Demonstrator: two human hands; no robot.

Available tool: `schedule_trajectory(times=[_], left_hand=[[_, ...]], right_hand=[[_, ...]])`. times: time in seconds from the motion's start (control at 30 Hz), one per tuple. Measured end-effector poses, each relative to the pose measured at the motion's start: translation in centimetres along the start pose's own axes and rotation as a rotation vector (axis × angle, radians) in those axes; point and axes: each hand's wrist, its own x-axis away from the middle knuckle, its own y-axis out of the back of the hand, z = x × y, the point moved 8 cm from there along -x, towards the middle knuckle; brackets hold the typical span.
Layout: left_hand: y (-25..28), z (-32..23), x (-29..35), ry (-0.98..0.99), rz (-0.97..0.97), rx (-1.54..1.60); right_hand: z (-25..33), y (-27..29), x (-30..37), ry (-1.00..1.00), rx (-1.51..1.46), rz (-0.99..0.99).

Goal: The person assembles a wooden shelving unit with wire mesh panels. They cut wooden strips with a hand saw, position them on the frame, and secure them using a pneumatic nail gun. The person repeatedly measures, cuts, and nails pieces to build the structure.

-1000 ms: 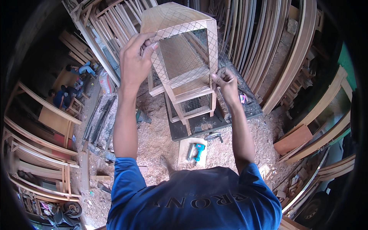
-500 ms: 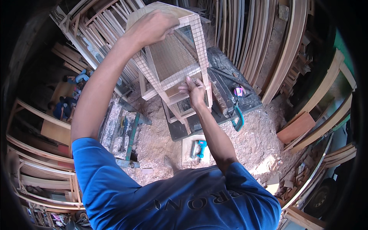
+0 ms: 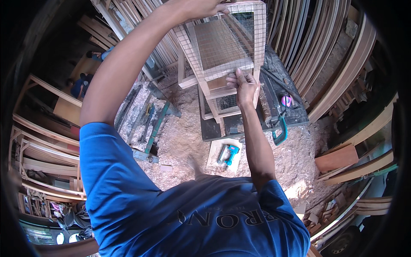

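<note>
A wooden cage frame [image 3: 204, 91] stands on a dark workbench [image 3: 209, 133]. Over its front lies a sheet of wire mesh [image 3: 222, 43], through which a wooden panel shows. My left hand [image 3: 206, 7] is at the top of the frame, fingers curled at the mesh's upper edge; part of it runs out of the picture. Down by the mesh's lower edge, my right hand [image 3: 243, 87] has thumb and fingers pinched together on the mesh in front of a crossbar.
A teal nail gun [image 3: 228, 155] lies on a board on the sawdust-covered floor. A teal clamp [image 3: 280, 132] and a pink-and-white round item [image 3: 286, 100] are at the bench's right side. Long planks [image 3: 299, 51] lean behind. Left stands a low rack [image 3: 156, 128]; people sit far left.
The whole view has shifted, so the cage and bench appear farther right and higher. Both hands stay at the mesh, the left at its top and the right at its lower edge.
</note>
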Motion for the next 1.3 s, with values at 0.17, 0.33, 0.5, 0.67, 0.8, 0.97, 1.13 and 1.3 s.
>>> schedule_trajectory(times=[0.17,0.33,0.5,0.67,0.8,0.97,1.13,1.3], left_hand=[[2.5,0.6,2.5,0.350,-0.161,0.232],[2.6,-3.5,13.1,0.719,-0.607,0.318],[-6.2,-4.6,21.0,1.212,-0.820,0.614],[-10.0,-4.5,22.3,1.268,-0.893,0.466],[-10.3,-3.4,22.2,1.242,-0.904,0.338],[-9.5,-2.5,21.7,1.162,-0.953,0.305],[-8.8,-2.1,21.4,1.129,-0.969,0.270],[-9.7,-1.6,21.9,1.209,-0.986,0.314]], right_hand=[[6.6,0.5,2.0,0.387,0.023,0.043],[16.3,1.0,1.1,0.506,0.474,-0.001],[19.3,-2.9,-3.2,0.486,1.212,0.185],[19.9,-5.2,-4.5,0.667,1.354,0.291],[19.8,-5.4,-5.1,0.709,1.382,0.298],[20.0,-5.2,-5.3,0.860,1.437,0.277],[20.1,-4.9,-5.2,0.952,1.388,0.225],[19.8,-4.9,-5.5,0.954,1.439,0.161]])
